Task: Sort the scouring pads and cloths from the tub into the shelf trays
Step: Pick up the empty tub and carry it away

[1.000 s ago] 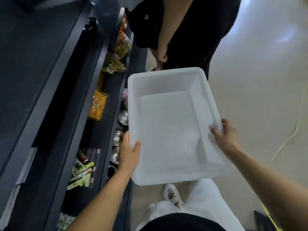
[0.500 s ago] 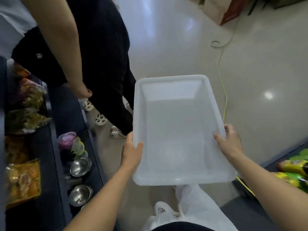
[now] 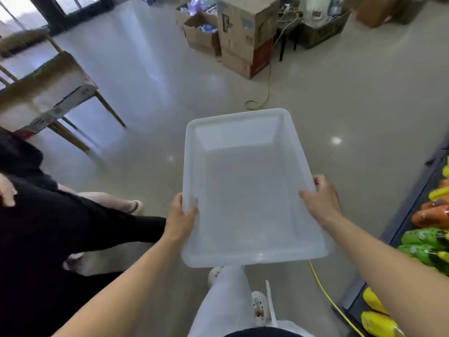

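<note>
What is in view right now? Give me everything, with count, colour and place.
tub: one, translucent white, centre, nothing inside
cardboard boxes: several, brown, floor, top centre
cable: one, yellow, floor, running from boxes past tub
wooden-legged stand: one, tan, upper left, blurred
packets: several, yellow, green, orange, right edge
other person: one, black clothing, left
trousers: one pair, white, bottom centre
left hand: one, grips tub's left rim
right hand: one, grips tub's right rim
</note>
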Motion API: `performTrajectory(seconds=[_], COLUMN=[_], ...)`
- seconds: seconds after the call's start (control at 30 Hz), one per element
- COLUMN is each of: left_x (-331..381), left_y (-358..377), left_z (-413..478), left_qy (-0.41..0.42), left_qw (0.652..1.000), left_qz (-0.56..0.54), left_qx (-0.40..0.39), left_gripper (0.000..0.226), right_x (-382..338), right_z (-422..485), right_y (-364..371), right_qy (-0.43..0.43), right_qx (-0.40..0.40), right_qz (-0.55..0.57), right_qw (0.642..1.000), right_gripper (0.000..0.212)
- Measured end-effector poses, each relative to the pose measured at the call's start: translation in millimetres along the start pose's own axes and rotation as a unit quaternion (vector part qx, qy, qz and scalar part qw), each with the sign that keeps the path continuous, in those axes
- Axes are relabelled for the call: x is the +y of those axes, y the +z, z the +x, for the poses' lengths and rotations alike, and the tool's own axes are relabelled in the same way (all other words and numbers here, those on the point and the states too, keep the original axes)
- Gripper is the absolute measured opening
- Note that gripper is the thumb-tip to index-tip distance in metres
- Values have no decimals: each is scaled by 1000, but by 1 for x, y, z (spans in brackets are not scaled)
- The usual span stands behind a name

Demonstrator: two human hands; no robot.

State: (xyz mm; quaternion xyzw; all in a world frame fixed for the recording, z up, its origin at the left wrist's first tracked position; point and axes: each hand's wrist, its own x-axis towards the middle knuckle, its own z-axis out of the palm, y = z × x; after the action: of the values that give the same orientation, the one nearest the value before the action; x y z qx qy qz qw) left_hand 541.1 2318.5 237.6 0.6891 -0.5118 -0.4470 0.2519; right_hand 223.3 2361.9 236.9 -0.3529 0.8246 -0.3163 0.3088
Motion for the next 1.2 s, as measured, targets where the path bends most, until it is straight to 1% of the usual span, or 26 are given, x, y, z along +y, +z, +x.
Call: performTrajectory(seconds=[0.23, 0.43, 0.53, 0.77, 0.97, 1.2], left_x=[79, 169, 208, 289, 375, 465], left_y=[-8, -34, -42, -41, -36, -43], left_z=[155, 314, 392, 581, 757, 927], left_qy=[46, 74, 71, 80, 87, 84], left_qw=[999, 997, 997, 996, 996, 996], left_qz=[-1, -16, -3, -22, 9, 3], left_qx=[7, -13, -20, -42, -27, -19], left_gripper=[17, 11, 12, 18, 18, 19], right_x=[-89, -193, -242, -336, -428, -547], right_z=[126, 250, 311, 475, 636, 797], right_y=[33, 70, 85, 124, 152, 182], right_qy=[11, 28, 31, 28, 15, 5], right_qx=[14, 36, 45, 47, 71, 56], right_qz=[33, 75, 80, 108, 117, 102], right_qw=[999, 996, 995, 993, 990, 993], right_gripper=[25, 22, 23, 24, 22, 24])
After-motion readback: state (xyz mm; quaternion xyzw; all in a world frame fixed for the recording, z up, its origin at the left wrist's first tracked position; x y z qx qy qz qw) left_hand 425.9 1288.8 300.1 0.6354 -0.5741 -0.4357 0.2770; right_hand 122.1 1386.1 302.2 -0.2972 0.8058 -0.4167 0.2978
